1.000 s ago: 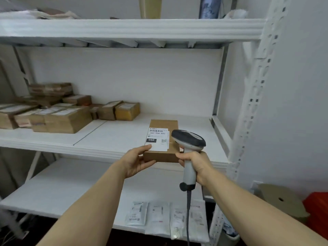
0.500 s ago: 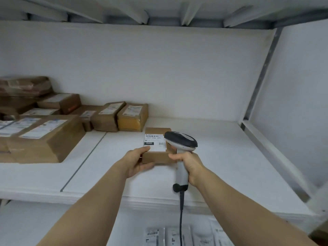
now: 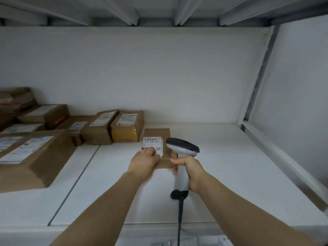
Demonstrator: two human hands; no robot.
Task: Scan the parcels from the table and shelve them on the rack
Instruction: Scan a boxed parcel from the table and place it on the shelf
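Pushed deeper since a moment ago, the flat brown parcel (image 3: 158, 134) now lies well back on the white shelf (image 3: 221, 166), its far left corner just beside a yellowish wrapped parcel (image 3: 126, 130), and the left hand (image 3: 144, 161) has shifted from gripping its near corner to lying on top. Nearest the camera, a dark cable (image 3: 179, 219) hangs down past the shelf's front edge from the base of the scanner (image 3: 182, 148). The right hand (image 3: 190, 170) is wrapped around the scanner's pale handle, with the dark head pointing left over the parcel's right edge. The left hand rests with relaxed fingers across the near left part of the parcel, fingertips covering the lower part of its white label (image 3: 153, 142). To the left a large cardboard box (image 3: 33, 160) sits near the front, with smaller labelled boxes (image 3: 99, 128) packed behind it toward the white back wall (image 3: 159, 77).
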